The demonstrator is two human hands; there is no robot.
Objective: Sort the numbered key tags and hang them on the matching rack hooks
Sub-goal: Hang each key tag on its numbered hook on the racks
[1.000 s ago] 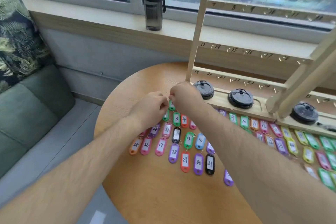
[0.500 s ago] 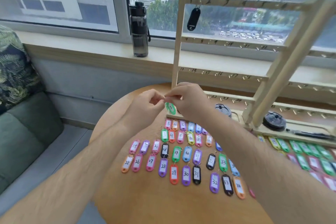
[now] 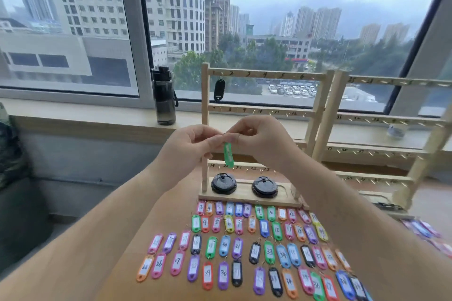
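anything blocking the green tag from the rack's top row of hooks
Nothing visible. The green plastic key tag, pinched by the left hand and right hand, hangs below the wooden rack's top rail; one black tag occupies its leftmost hook.

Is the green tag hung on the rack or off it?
Off it: green tag dangles pinched between left hand and right hand, on no rack hook.

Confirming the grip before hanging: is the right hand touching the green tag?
Touching. The head view shows the right hand pinching the top of the green tag, which hangs below it.
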